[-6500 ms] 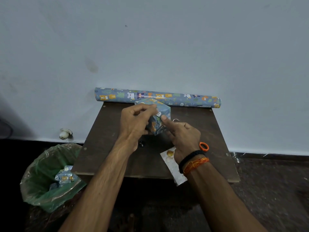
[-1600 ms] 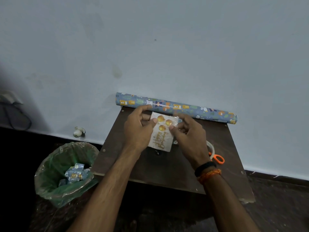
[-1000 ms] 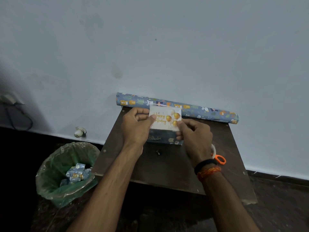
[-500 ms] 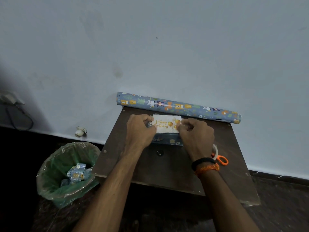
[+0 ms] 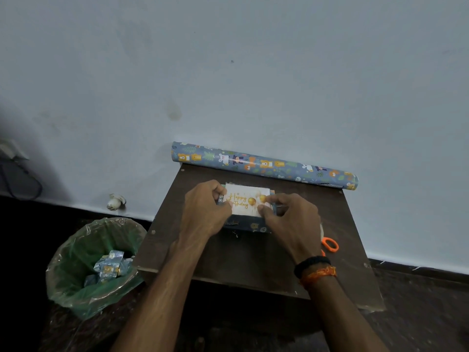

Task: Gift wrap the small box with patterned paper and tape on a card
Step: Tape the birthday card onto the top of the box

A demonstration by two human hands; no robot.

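The small box [image 5: 245,226], wrapped in blue animal-print paper, sits at the middle of the dark wooden table [image 5: 241,260]. A white "Happy Birthday" card [image 5: 245,201] with gold balloons lies flat on the box's top. My left hand [image 5: 205,212] has curled fingers on the card's left edge. My right hand [image 5: 291,219] pinches the card's right edge between thumb and forefinger. Both hands hide the box's ends.
The roll of wrapping paper [image 5: 264,163] lies along the table's back edge against the wall. Orange-handled scissors [image 5: 330,244] peek out behind my right wrist. A green-lined bin [image 5: 83,262] with paper scraps stands on the floor at the left.
The card went from being held up in both hands to lying flat on the box's top. Both hands came down with it and stay at its two short edges.
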